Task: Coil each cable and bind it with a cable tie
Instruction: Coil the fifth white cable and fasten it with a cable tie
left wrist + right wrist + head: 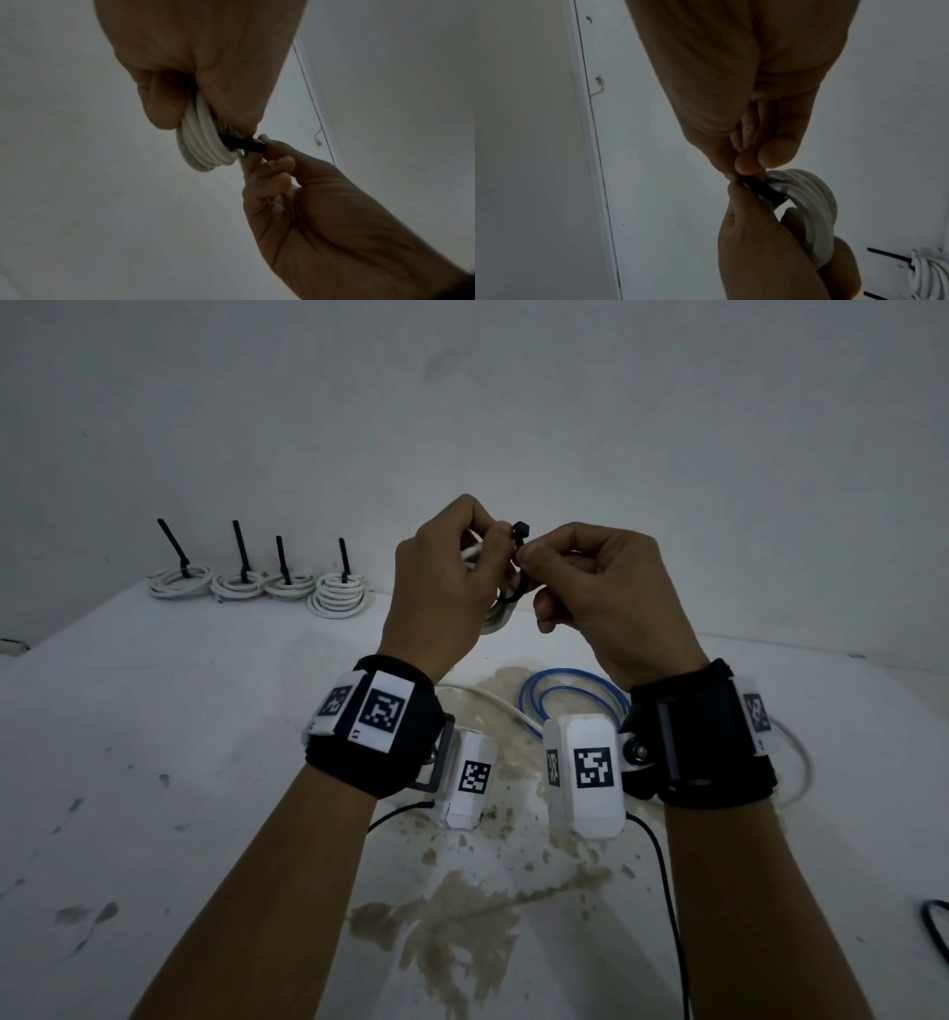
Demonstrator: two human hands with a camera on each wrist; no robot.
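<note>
My left hand (452,567) grips a white coiled cable (203,142) in the air above the table, fingers wrapped round the turns (816,205). A black cable tie (516,567) loops round the coil. My right hand (590,577) pinches the tie (244,143) between thumb and forefinger right beside the coil (495,621). The tie's head (521,528) sticks up between the two hands. In the right wrist view the black strap (765,188) crosses the white turns.
Several white coils bound with black ties (259,582) stand in a row at the table's far left. A loose blue cable (570,695) and a loose white cable (493,706) lie under my wrists. The white table (179,762) shows worn brown patches. A black loop (937,927) lies at the right edge.
</note>
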